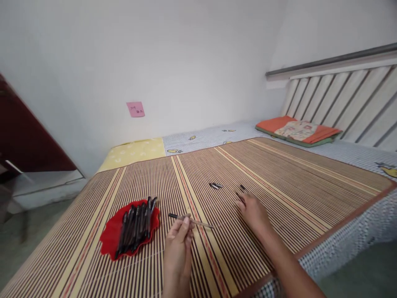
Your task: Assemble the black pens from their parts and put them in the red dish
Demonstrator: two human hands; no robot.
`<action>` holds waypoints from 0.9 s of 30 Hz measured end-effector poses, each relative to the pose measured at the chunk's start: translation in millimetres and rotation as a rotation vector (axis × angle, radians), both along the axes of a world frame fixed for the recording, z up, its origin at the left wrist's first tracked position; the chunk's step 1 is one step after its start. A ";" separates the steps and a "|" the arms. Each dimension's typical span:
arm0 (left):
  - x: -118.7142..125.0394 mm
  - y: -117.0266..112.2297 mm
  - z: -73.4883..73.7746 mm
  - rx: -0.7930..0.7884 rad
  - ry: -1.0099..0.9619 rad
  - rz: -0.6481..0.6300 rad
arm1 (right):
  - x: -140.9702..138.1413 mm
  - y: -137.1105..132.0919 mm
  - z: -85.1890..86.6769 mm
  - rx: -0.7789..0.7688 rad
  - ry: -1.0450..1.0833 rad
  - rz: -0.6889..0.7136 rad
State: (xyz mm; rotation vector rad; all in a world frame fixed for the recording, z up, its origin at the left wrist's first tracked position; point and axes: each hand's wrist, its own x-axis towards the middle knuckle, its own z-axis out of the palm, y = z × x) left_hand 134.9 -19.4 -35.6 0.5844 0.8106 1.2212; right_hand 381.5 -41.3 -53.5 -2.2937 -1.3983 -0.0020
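Note:
My left hand (pixel 178 244) pinches a thin pen refill (pixel 190 220) between thumb and fingers, holding it level above the striped bamboo mat (pixel 279 178). My right hand (pixel 252 212) reaches forward on the mat, its fingertips at a small dark pen part (pixel 240 195); the fingers curl down and hide what they touch. Another dark piece (pixel 242 187) lies just beyond, and two short dark pen parts (pixel 215 185) lie to the left of it. A red wavy-edged dish (pixel 113 231) left of my left hand holds several black pens (pixel 136 225).
The mat covers a bed with a patterned sheet (pixel 201 138). An orange pillow (pixel 297 130) lies at the far right by a slatted headboard (pixel 341 99). A pink sticky note (pixel 135 109) is on the white wall. The floor drops away left and right.

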 end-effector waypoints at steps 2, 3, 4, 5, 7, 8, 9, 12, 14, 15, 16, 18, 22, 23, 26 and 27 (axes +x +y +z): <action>-2.3 1.9 2.3 -0.019 -0.060 0.018 | 18.6 8.2 -11.1 -0.077 -0.050 -0.049; -2.9 2.6 2.8 -0.019 -0.088 0.028 | 22.7 10.6 -15.6 -0.103 -0.057 -0.055; -3.4 3.3 3.0 -0.017 -0.112 0.036 | 24.3 11.8 -19.2 -0.114 -0.049 -0.057; -3.9 3.8 3.0 -0.016 -0.131 0.047 | 24.2 12.1 -21.9 -0.124 -0.047 -0.062; -5.0 4.6 3.5 -0.024 -0.157 0.075 | 22.4 10.7 -25.0 -0.137 -0.037 -0.080; -5.8 5.0 4.1 -0.032 -0.161 0.093 | 21.6 9.6 -25.5 -0.147 -0.036 -0.088; -6.6 5.4 5.2 -0.046 -0.161 0.114 | 20.7 8.5 -25.3 -0.147 -0.028 -0.091; -10.0 7.5 9.7 -0.082 -0.161 0.192 | 14.0 7.0 -19.0 0.000 0.182 -0.048; -13.1 9.8 13.1 -0.090 -0.172 0.242 | 2.0 9.1 -8.2 0.186 0.488 0.044; -14.9 11.1 14.7 -0.089 -0.179 0.263 | -6.7 11.3 -0.6 0.261 0.653 0.103; -17.0 12.2 16.2 -0.087 -0.186 0.281 | -16.9 14.2 8.3 0.304 0.796 0.159; -21.8 13.9 18.8 -0.089 -0.201 0.315 | -39.9 21.2 28.3 0.340 1.054 0.266; -32.5 14.5 20.6 -0.083 -0.231 0.374 | -82.7 31.0 61.3 0.475 1.555 0.364; -34.8 14.3 20.3 -0.070 -0.218 0.387 | -90.8 31.0 65.1 0.513 1.635 0.371; -38.9 13.5 18.1 -0.022 -0.149 0.409 | -107.7 25.9 64.3 0.549 1.746 0.379; -39.3 13.2 17.1 -0.010 -0.137 0.409 | -111.3 23.6 60.8 0.536 1.755 0.374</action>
